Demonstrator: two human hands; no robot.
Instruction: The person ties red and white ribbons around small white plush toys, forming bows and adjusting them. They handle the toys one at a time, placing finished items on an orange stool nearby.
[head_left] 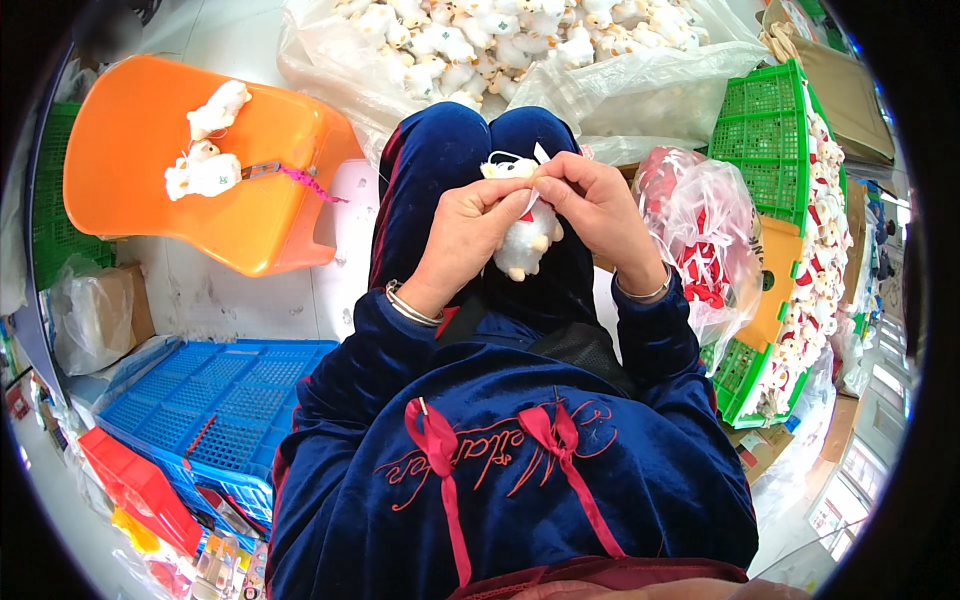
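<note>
A white plush toy [522, 248] is held over the seated person's lap [415, 190], near its knee edge. Left hand [468, 228] and right hand [595, 205] pinch a white ribbon [531, 200] at its neck; a slack pinch could let it slip. A clear bag [640, 95] and green crate [760, 135] hold similar toys; another bag [735, 205] holds red pieces [703, 270].

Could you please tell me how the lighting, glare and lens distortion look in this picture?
Head view: bright light, with shiny highlights on the clear plastic bag and a sheen on the blue velvet top; head view again: shapes near the black rim lean and stretch; also in the head view: the left hand, right hand and plush toy look fairly clear.
</note>
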